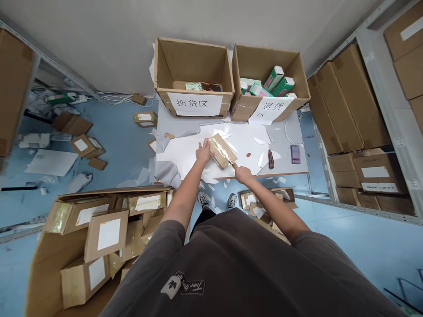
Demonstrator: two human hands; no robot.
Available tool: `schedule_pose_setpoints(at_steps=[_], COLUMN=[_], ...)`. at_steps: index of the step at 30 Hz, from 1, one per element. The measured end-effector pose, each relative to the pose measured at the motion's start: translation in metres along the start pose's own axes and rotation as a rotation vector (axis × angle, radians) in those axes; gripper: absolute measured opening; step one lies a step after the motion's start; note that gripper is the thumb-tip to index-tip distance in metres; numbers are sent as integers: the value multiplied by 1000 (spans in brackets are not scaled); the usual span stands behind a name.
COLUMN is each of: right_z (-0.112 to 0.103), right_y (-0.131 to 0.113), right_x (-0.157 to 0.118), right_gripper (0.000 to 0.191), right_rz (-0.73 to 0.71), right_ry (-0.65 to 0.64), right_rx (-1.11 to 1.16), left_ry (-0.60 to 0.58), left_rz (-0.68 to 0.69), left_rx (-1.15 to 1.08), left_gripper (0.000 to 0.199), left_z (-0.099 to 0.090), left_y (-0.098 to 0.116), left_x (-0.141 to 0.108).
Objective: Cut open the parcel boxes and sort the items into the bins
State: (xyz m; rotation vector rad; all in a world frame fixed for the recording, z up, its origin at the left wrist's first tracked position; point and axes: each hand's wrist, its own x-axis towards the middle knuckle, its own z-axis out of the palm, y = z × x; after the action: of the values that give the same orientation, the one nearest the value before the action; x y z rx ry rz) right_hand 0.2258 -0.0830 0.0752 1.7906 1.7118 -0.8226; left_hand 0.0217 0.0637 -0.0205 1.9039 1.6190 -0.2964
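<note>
A small brown carton (222, 149) with shiny clear tape along its top lies tilted on the white table (188, 152). My left hand (205, 152) rests on the carton's left side, its fingers apart and pressing on it. At the carton's lower right corner, my right hand (243, 173) is closed around a thin tool whose tip touches the taped edge; most of the tool is hidden in the fist. To the right lie a red and black tool (271, 159) and a phone (295, 154).
Two open cartons stand at the table's back, the left (194, 105) holding a few flat items, the right (241, 108) green and pink boxes. A big carton (46, 264) of parcels is at lower left. Torn paper litters the table. Shelves (366, 88) stand right.
</note>
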Motion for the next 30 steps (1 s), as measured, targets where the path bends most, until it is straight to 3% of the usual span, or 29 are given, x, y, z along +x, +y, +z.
schedule_pose_setpoints(at_steps=[9, 17, 22, 30], right_z=[-4, -26, -35, -34], right_y=[12, -10, -19, -30], right_x=[-3, 44, 61, 64], right_gripper=[59, 57, 59, 64], right_rz=[-13, -61, -86, -56], right_ry=[127, 201, 188, 130], right_rx=[49, 66, 66, 45], left_ry=[1, 9, 6, 24], left_rz=[3, 14, 11, 18], left_rx=[-42, -73, -87, -92], left_gripper=[104, 106, 107, 105], left_z=[-3, 1, 5, 4], left_y=[-1, -4, -6, -4], left_x=[-6, -2, 0, -2])
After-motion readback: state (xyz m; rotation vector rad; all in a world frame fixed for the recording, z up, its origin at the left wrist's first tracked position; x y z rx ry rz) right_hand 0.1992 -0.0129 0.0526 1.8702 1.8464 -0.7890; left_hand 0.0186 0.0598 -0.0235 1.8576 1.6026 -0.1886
